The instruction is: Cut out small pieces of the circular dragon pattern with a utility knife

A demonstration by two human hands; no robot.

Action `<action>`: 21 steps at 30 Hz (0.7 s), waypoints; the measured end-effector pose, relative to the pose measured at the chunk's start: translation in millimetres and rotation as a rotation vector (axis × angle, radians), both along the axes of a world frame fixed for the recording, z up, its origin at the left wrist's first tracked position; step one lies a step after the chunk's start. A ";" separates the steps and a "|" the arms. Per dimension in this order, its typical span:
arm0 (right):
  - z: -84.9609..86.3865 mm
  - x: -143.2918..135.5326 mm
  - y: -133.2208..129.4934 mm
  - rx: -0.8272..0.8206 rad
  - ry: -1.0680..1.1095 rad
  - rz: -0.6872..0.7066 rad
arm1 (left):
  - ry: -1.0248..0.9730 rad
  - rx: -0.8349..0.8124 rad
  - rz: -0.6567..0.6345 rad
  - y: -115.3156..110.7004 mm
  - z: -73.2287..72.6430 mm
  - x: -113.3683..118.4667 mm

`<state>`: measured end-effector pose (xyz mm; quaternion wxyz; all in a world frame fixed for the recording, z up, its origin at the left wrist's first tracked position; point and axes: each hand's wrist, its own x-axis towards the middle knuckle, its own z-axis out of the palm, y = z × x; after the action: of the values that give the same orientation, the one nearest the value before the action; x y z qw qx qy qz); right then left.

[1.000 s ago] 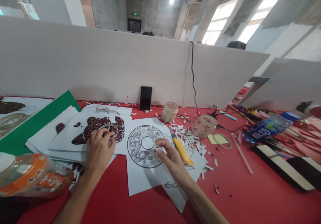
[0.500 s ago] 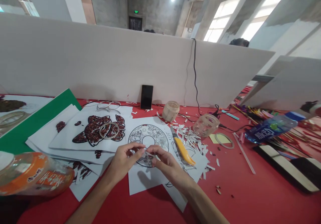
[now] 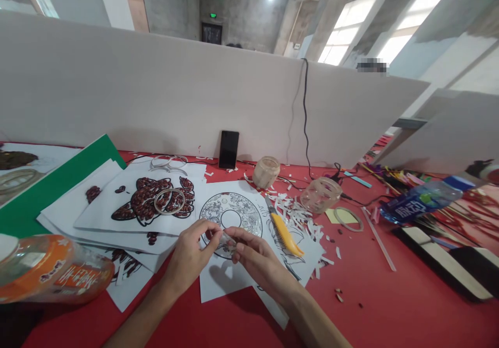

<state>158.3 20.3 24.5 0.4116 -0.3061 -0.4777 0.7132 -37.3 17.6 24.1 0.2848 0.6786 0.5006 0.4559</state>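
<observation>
Over the printed sheet with a ring-shaped line drawing (image 3: 218,288), my left hand (image 3: 189,252) and my right hand (image 3: 257,257) meet fingertip to fingertip. Between them is a small, pale, see-through piece (image 3: 228,240); its kind is too small to make out. Thumb and forefinger of each hand are closed in a pinch on it. The hands and the piece hide the lower part of the drawing. A yellow-handled cutter knife (image 3: 286,235) lies right of the drawing, apart from my right hand.
White paper scraps (image 3: 298,208) lie by two jars, one cloudy (image 3: 266,172), one clear (image 3: 320,195). Sheets bearing dark red beans (image 3: 150,202) and an orange-labelled bottle (image 3: 54,270) occupy the left. A phone (image 3: 228,149) leans on the partition (image 3: 156,88). A blue-labelled bottle (image 3: 424,200) lies right.
The fingers of both hands have shifted slightly around the pale piece, and more of it shows between them. The view has tilted a little; the things on the table stay put.
</observation>
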 end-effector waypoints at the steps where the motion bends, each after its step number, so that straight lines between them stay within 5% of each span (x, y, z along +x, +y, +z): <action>1: 0.5 -0.3 -0.7 -0.043 0.018 -0.002 | 0.000 0.003 0.000 0.3 -0.3 0.1; 6: 1.6 0.8 -3.0 -0.164 0.071 -0.005 | 0.004 0.030 -0.004 0.9 -2.1 1.1; 11: -1.2 2.0 -2.3 -0.015 -0.050 -0.012 | 0.012 0.010 -0.007 0.7 -3.4 3.0; 16: -4.2 7.5 -0.6 0.289 -0.273 -0.131 | -0.008 -0.039 0.006 0.5 2.6 1.3; 21: -7.6 19.1 4.0 0.897 -0.727 -0.186 | -0.097 -0.238 -0.012 2.2 0.4 -1.5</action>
<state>177.3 24.2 16.8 0.3715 -0.3676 -0.8146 0.2514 -38.8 19.8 24.5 0.3900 0.6201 0.5325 0.4240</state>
